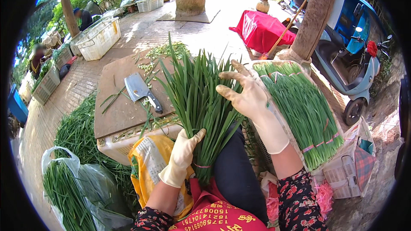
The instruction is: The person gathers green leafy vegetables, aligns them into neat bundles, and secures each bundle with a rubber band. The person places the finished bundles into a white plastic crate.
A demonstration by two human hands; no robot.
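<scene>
My left hand [183, 155], in a cream rubber glove, grips a bundle of Chinese chives [199, 102] low down, its thumb across the leaves. A pink tie circles the bundle just below that hand. The leaves fan out upward. My right hand [245, 94], gloved the same way, is raised at the bundle's right side with its fingers spread; whether the fingertips touch the leaves is not clear. A cleaver [138, 91] with a black handle lies on a brown board [110, 112], among cut leaf scraps [168, 51].
Tied chives fill a crate [310, 83] at right. Loose chives [77, 128] and a plastic bag of chives [72, 166] are at left. A yellow sack [154, 154] lies by my left arm. Beyond stand a wooden post [316, 16], a scooter [362, 83] and white crates [99, 40]; several people sit farther off.
</scene>
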